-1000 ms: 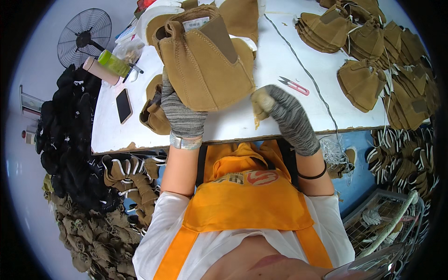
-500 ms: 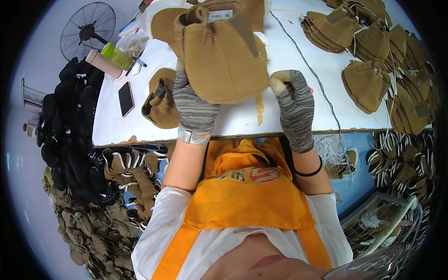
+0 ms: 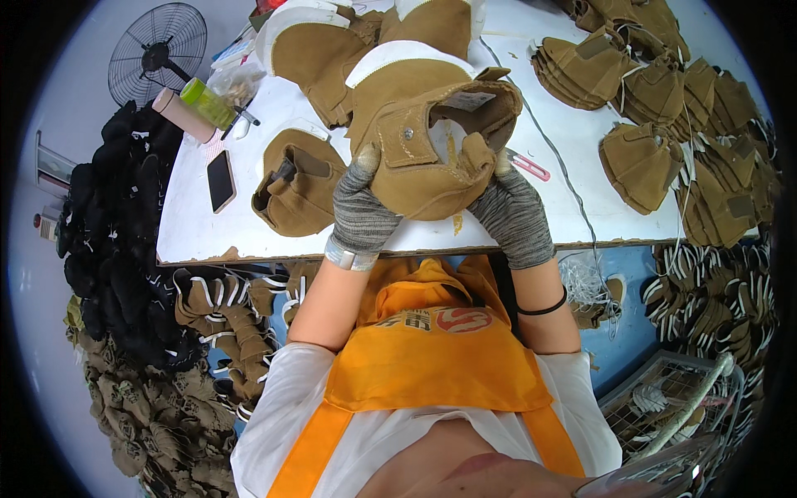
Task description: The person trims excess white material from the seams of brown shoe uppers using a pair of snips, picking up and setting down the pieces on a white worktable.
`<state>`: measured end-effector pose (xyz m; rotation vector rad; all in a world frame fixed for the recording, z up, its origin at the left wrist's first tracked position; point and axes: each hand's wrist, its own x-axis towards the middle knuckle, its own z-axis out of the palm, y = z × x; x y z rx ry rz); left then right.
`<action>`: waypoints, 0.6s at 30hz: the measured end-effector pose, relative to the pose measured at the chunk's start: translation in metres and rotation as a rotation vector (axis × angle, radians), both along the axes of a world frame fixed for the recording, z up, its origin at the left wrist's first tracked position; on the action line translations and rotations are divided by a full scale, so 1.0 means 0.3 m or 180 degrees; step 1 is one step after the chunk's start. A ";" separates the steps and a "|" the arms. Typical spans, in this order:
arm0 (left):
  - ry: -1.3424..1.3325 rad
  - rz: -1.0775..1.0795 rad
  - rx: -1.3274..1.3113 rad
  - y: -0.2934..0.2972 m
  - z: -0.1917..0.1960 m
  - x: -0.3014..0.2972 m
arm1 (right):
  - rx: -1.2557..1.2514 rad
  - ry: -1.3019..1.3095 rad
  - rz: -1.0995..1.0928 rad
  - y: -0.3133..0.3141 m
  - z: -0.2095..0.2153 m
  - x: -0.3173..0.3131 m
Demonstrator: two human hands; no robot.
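A brown suede shoe upper is held up between both hands over the front of the table. Its opening faces up, showing a pale label inside and a flap with a round metal snap. My left hand, in a grey striped knit glove with bare fingertips, grips the upper's left side, thumb on top. My right hand, gloved alike, holds the right side, its fingers partly hidden behind the suede. A pink utility knife lies on the table just beyond my right hand. Left of my left hand rests another brown upper.
More brown uppers with white edging lie at the table's back. Stacked brown uppers fill the right side. A phone, a pink bottle and a green cup stand or lie left. A dark cord crosses the white tabletop.
The upper has been turned from its smooth toe side to its open side and lowered toward me. My right hand has moved in to grip its right side.
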<state>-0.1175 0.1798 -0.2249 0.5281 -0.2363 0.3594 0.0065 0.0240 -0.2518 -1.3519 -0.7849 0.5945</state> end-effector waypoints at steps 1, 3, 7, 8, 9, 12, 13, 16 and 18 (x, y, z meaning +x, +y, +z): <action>0.0028 0.0012 0.0103 0.003 0.004 -0.008 | -0.0377 -0.0628 -0.0166 0.001 -0.018 0.005; 0.0058 0.0051 0.0250 0.005 0.009 -0.020 | -0.0918 -0.1070 -0.0340 0.005 -0.018 0.001; 0.0318 0.0295 0.0431 0.011 0.009 -0.061 | -0.1655 -0.1855 -0.0272 -0.006 0.092 -0.041; 0.0434 0.0363 0.0466 0.016 0.005 -0.072 | -0.1320 -0.1716 -0.0281 -0.014 0.048 -0.027; 0.0441 0.0412 0.0595 0.021 0.004 -0.085 | -0.0980 -0.1562 -0.0278 -0.015 0.006 -0.020; 0.0464 0.0569 0.0928 0.043 0.002 -0.124 | -0.0064 -0.0367 -0.0030 0.039 -0.057 0.011; 0.0485 0.0648 0.1013 0.051 0.005 -0.140 | 0.0009 -0.0500 -0.0078 0.060 -0.070 0.021; 0.0545 0.0942 0.1201 0.092 0.000 -0.206 | 0.0351 -0.0145 0.0107 0.125 -0.006 0.005; 0.0522 0.1174 0.1259 0.102 0.026 -0.248 | 0.0338 -0.0254 0.0276 0.169 0.042 -0.003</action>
